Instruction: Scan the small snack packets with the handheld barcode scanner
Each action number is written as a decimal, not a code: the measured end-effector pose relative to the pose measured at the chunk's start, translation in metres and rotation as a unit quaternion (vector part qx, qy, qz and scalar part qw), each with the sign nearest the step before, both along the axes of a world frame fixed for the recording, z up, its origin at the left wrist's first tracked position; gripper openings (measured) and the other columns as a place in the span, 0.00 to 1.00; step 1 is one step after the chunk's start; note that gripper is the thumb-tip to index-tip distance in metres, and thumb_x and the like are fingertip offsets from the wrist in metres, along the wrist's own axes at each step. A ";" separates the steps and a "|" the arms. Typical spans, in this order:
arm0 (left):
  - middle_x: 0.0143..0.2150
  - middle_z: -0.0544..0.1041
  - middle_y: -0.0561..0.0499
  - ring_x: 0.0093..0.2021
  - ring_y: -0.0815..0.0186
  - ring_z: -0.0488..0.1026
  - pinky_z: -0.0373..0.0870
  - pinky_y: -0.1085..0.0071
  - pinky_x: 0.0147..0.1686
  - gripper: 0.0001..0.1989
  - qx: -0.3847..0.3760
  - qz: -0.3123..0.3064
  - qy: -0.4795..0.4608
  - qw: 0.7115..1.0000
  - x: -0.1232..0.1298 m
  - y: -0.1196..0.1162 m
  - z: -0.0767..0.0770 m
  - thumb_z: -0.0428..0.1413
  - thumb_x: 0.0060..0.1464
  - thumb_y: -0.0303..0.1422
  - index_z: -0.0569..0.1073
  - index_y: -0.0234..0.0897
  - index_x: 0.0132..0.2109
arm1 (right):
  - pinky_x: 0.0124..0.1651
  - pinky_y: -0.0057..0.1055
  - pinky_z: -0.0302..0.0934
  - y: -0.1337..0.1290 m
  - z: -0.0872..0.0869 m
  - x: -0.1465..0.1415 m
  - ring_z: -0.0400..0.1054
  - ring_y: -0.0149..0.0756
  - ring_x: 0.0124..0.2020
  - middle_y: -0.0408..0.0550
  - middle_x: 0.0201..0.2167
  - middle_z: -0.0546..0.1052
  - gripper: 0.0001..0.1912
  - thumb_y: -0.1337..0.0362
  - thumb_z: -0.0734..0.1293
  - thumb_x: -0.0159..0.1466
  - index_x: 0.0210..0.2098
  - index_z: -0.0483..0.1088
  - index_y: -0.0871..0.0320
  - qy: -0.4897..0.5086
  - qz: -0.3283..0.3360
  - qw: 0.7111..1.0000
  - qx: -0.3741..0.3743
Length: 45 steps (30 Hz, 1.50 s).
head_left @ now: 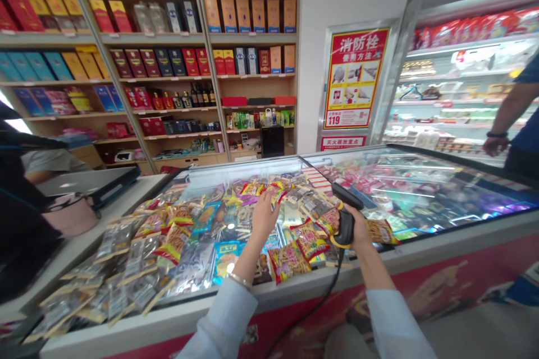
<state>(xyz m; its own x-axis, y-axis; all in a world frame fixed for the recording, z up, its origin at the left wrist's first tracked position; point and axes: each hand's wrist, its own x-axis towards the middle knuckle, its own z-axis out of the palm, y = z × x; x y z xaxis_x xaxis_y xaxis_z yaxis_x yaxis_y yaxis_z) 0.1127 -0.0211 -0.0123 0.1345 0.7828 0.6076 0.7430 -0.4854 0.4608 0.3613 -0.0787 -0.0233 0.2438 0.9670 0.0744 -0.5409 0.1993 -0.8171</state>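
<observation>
My left hand (pixel 265 216) reaches over the glass freezer top (pixel 187 277), its fingers closed on the edge of a red-and-yellow snack packet (pixel 277 193). In my right hand (pixel 361 228) is a black-and-yellow barcode scanner (pixel 346 219), its head tilted up to the left and its cable (pixel 332 286) hanging down the freezer front. Just below the scanner lie more red-and-yellow snack packets (pixel 290 261). Clear packets of brown snacks (pixel 309 202) are between my hands. Part of the packet under my left fingers is hidden.
Clear brown-snack packets (pixel 122 286) pile up at the left, near a pink container (pixel 71 214) on a side counter. Blue packets (pixel 226 258) lie mid-freezer. Boxed goods fill shelves (pixel 168 81) behind. People's arms show at the left and right edges. A lit chiller (pixel 455 90) stands back right.
</observation>
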 end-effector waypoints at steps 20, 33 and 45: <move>0.69 0.56 0.47 0.70 0.56 0.46 0.44 0.51 0.67 0.24 -0.082 -0.069 0.253 0.962 0.040 0.051 -0.042 0.47 0.51 0.21 0.72 0.38 0.54 | 0.12 0.27 0.56 0.011 -0.028 -0.003 0.60 0.30 0.10 0.42 0.12 0.69 0.15 0.52 0.71 0.50 0.23 0.68 0.57 0.031 0.004 0.998 -0.052; 0.45 0.76 0.36 0.49 0.58 0.73 0.64 0.61 0.50 0.16 -0.155 -0.012 0.171 0.973 0.051 0.085 -0.021 0.41 0.60 0.25 0.67 0.30 0.51 | 0.11 0.25 0.53 0.010 -0.028 -0.003 0.59 0.29 0.09 0.43 0.10 0.67 0.18 0.51 0.71 0.50 0.17 0.64 0.58 0.032 0.025 0.998 -0.055; 0.52 0.73 0.38 0.58 0.48 0.65 0.56 0.50 0.57 0.17 -0.231 -0.019 0.170 0.958 0.072 0.119 -0.013 0.57 0.52 0.42 0.72 0.36 0.46 | 0.11 0.25 0.54 0.012 -0.032 -0.001 0.58 0.29 0.09 0.43 0.10 0.67 0.18 0.50 0.69 0.53 0.19 0.65 0.58 0.020 0.032 0.998 -0.040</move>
